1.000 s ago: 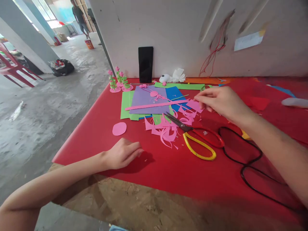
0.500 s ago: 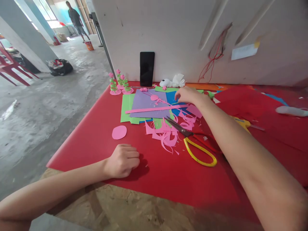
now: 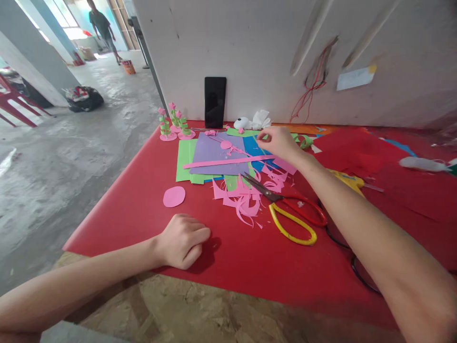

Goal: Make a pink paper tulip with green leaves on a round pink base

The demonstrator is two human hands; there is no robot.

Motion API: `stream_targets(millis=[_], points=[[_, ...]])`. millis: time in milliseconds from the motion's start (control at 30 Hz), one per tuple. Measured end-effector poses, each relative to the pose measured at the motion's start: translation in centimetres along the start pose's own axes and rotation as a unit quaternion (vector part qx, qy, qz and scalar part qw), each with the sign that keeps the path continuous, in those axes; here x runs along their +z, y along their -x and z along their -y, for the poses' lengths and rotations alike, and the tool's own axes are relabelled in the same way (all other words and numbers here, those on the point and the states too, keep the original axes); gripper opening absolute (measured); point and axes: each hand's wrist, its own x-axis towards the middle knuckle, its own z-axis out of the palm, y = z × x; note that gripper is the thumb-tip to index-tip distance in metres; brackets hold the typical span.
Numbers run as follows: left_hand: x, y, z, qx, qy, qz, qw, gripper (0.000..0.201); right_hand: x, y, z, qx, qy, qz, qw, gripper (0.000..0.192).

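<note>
My left hand (image 3: 184, 242) rests on the red table covering as a loose fist, with nothing showing in it. A pink paper disc (image 3: 174, 196) lies just beyond. Above the blue paper (image 3: 252, 146), my right hand (image 3: 278, 142) has thumb and fingers pinched together; anything between them is too small to make out. Left of it are purple paper (image 3: 210, 150), a long pink paper strip (image 3: 214, 163) and green sheets (image 3: 183, 162). Scissors (image 3: 271, 195) with one yellow and one red handle lie partly opened beside pink paper scraps (image 3: 244, 200).
Small paper flowers (image 3: 167, 131) on pink bases stand at the back left. A black phone (image 3: 215, 102) leans on the white panel. A yellow glue gun (image 3: 348, 181) and a second dark-handled tool (image 3: 362, 276) lie near my right forearm. A person (image 3: 102, 28) is in the background.
My right hand stays over the papers, its fingers slightly lifted and more pinched. My left fist has turned a little, showing more thumb. The view has shifted slightly; the person behind has moved.
</note>
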Motion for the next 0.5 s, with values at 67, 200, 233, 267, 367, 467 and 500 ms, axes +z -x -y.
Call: stream_targets(millis=[67,200,233,267,367,467,500], points=[[0.0,0.0,0.0,-0.003,-0.003,0.002,1.0,0.017,0.0,2.3,1.3,0.006,-0.116,-0.036,0.993,0.027],[0.1,-0.2,0.0,-0.019,-0.003,0.004,1.0,0.021,-0.4,8.3,3.6,0.015,-0.319,-0.033,0.947,0.025],[0.1,-0.2,0.0,-0.026,-0.002,0.004,1.0,0.023,-0.6,9.8,4.0,0.015,-0.354,-0.028,0.935,0.028],[0.1,-0.3,0.1,-0.031,0.0,0.004,1.0,0.026,-0.8,11.1,4.5,0.019,-0.381,-0.022,0.924,0.029],[-0.3,-1.0,0.1,-0.033,0.009,0.002,0.999,0.033,-1.2,13.9,5.4,0.031,-0.443,0.0,0.896,0.026],[-1.4,-3.2,-0.2,-0.049,0.057,-0.05,0.996,0.03,-1.2,15.2,5.9,0.042,-0.501,0.011,0.865,0.03],[-1.9,-4.3,-0.4,-0.062,0.108,-0.093,0.988,0.021,-1.1,15.5,6.0,0.044,-0.51,0.012,0.859,0.03]])
